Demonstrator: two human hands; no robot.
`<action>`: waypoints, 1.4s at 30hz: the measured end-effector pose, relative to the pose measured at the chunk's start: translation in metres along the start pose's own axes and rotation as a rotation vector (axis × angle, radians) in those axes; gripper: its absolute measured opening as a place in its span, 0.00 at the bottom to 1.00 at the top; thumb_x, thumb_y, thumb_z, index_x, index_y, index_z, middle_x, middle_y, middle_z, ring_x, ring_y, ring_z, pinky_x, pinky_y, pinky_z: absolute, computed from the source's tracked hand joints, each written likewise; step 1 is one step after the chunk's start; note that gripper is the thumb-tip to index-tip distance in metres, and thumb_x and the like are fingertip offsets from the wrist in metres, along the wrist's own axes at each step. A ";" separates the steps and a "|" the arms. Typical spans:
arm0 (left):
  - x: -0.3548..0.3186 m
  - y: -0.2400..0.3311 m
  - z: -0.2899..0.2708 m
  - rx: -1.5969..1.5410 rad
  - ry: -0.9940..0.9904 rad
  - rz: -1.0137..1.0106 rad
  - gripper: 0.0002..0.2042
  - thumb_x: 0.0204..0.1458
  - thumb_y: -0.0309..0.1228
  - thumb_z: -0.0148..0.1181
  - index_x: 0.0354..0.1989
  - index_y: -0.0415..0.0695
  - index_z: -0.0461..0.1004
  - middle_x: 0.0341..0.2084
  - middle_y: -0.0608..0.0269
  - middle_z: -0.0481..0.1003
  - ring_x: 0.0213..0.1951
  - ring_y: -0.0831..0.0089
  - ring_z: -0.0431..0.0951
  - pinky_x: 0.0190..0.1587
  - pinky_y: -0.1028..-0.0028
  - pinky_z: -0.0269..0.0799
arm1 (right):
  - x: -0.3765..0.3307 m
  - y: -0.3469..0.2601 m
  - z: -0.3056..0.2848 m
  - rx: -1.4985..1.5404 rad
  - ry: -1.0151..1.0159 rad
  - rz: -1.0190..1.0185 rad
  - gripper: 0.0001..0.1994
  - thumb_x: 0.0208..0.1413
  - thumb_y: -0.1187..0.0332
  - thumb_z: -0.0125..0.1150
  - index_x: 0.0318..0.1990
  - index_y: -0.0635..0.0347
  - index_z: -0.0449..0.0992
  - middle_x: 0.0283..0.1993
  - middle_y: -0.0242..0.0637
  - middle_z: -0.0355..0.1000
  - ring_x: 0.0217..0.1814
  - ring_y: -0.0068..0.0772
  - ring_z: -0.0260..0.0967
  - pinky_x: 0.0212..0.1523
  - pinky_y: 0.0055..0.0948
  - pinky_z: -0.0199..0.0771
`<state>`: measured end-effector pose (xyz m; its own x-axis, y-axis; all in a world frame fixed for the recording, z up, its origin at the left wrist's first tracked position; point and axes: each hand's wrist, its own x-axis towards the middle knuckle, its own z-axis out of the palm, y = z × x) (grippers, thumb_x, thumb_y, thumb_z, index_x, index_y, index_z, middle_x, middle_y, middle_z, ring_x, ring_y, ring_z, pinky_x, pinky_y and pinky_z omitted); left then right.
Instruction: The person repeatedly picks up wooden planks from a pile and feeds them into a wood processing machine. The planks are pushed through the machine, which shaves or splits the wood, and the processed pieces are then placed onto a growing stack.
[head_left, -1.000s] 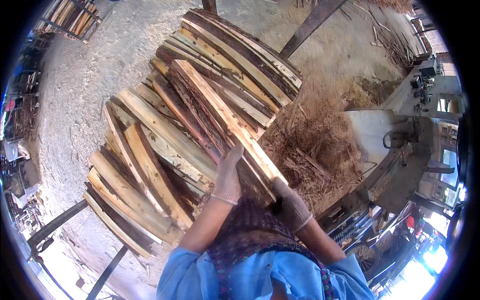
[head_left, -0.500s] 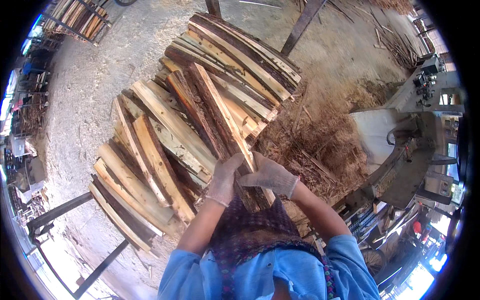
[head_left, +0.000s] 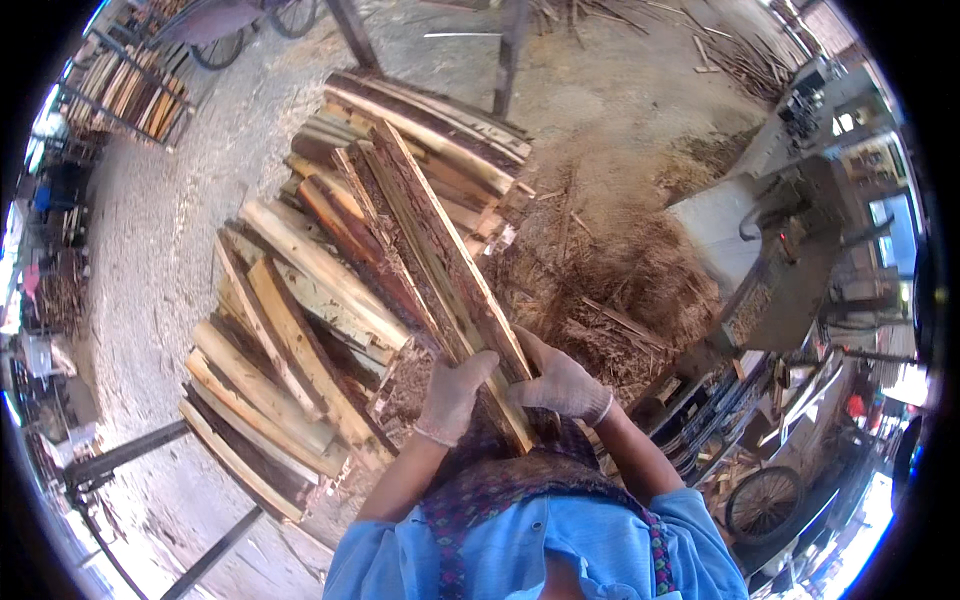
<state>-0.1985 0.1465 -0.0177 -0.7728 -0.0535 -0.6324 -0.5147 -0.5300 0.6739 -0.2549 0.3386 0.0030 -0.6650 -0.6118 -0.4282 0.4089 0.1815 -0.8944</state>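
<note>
Close to my body, a few long bark-edged wood slabs [head_left: 447,262] are gripped together at their near ends, their far ends slanting up and left over a stack. My left hand [head_left: 457,398], in a pale knit glove, is closed around their left side with the thumb on top. On the right side, my gloved right hand [head_left: 566,386] clasps them, thumb lying across the edge; its fingers are partly hidden beneath. Below and left lies the stack of rough wood slabs [head_left: 325,270], some with bark and some pale. The held slabs cover part of it.
A metal frame [head_left: 130,450] borders the stack at left, and dark posts [head_left: 508,65] rise beyond it. Bark shreds and sawdust [head_left: 640,270] heap to the right, beside a machine [head_left: 785,265]. A wheel [head_left: 765,503] shows lower right; another wood stack [head_left: 125,92] stands far left.
The held slabs have lifted off the stack and swung slightly, with both hands still around them. My view has turned to the right, bringing a wheeled cart into sight at the top left.
</note>
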 end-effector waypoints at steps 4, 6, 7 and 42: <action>-0.018 0.003 0.034 0.169 -0.153 0.143 0.18 0.58 0.25 0.67 0.57 0.36 0.79 0.47 0.63 0.82 0.47 0.75 0.81 0.51 0.71 0.77 | -0.050 -0.005 -0.006 -0.096 0.204 0.043 0.53 0.49 0.62 0.77 0.81 0.66 0.53 0.69 0.46 0.72 0.70 0.30 0.67 0.72 0.31 0.65; -0.025 0.001 0.057 0.211 -0.217 0.221 0.18 0.57 0.24 0.66 0.56 0.36 0.80 0.47 0.64 0.82 0.47 0.75 0.81 0.51 0.70 0.77 | -0.080 -0.020 -0.005 -0.090 0.357 0.049 0.53 0.47 0.60 0.77 0.80 0.65 0.54 0.68 0.50 0.73 0.69 0.34 0.69 0.71 0.32 0.67; -0.031 -0.001 0.068 0.218 -0.222 0.221 0.16 0.57 0.23 0.65 0.54 0.35 0.81 0.46 0.65 0.83 0.46 0.74 0.82 0.50 0.70 0.78 | -0.095 -0.017 -0.006 -0.068 0.415 -0.003 0.54 0.46 0.58 0.77 0.80 0.65 0.53 0.67 0.54 0.73 0.70 0.38 0.71 0.71 0.34 0.67; -0.049 -0.125 0.228 0.300 -0.783 -0.254 0.21 0.60 0.26 0.64 0.60 0.32 0.75 0.53 0.52 0.81 0.54 0.63 0.83 0.57 0.65 0.80 | -0.338 0.045 -0.032 -0.192 1.109 0.065 0.46 0.46 0.54 0.79 0.71 0.66 0.65 0.68 0.55 0.69 0.69 0.56 0.72 0.67 0.42 0.74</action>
<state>-0.1813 0.4086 0.0164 -0.5975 0.6909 -0.4070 -0.6967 -0.1960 0.6901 -0.0316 0.5778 0.1035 -0.8726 0.4084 -0.2679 0.4241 0.3617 -0.8302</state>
